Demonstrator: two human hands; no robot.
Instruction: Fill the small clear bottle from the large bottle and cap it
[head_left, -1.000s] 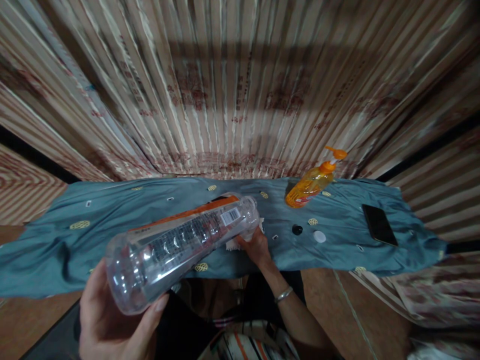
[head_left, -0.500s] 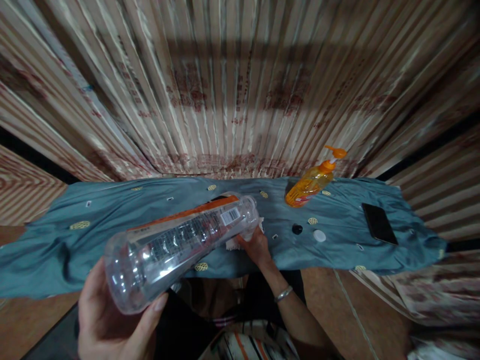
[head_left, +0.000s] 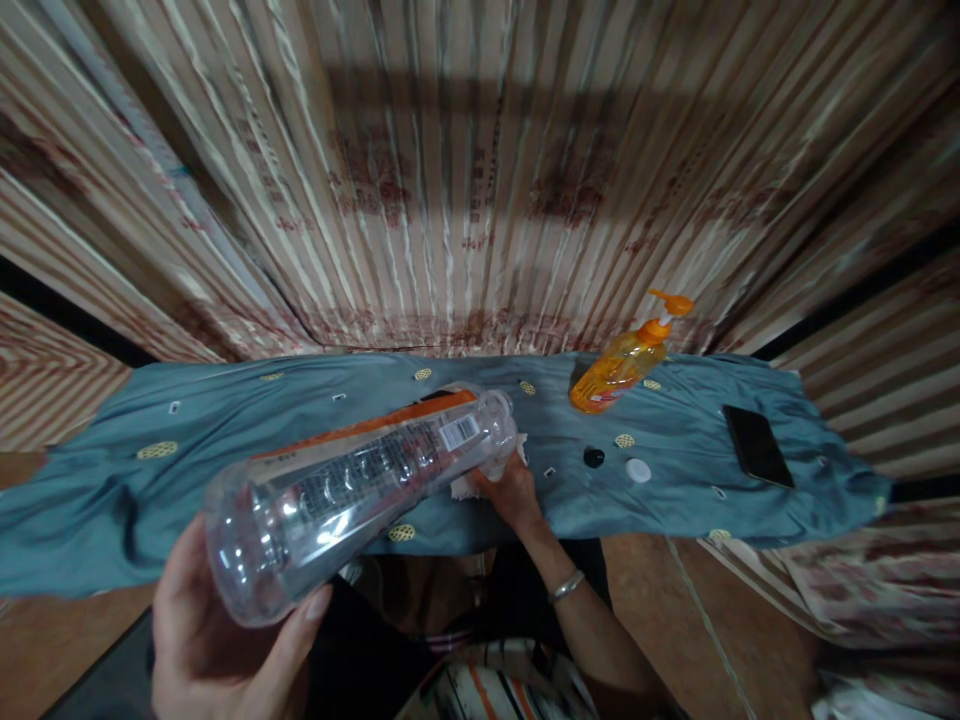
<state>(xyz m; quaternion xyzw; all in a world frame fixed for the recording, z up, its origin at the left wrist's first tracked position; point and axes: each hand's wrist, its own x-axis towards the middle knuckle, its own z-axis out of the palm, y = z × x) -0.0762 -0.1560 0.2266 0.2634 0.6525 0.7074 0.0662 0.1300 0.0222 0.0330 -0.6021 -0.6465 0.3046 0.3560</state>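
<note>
Clear plastic bottle (head_left: 352, 490): held tilted above the blue cloth (head_left: 225, 440), base gripped by the left hand (head_left: 217, 650), fingers curled round. Neck end was met by the right hand (head_left: 510, 490), apparently closed on a white cloth (head_left: 469, 487). Orange pump bottle (head_left: 626, 360) and phone (head_left: 757, 447) lay apart.

Home interior: patterned curtain (head_left: 480, 200), cloth-covered table (head_left: 225, 430), soap dispenser (head_left: 626, 362).

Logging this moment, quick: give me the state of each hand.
Left hand: closed around the base of the large clear plastic bottle.
Right hand: at the bottle's neck end, against a white cloth; grip cannot be told.
</note>
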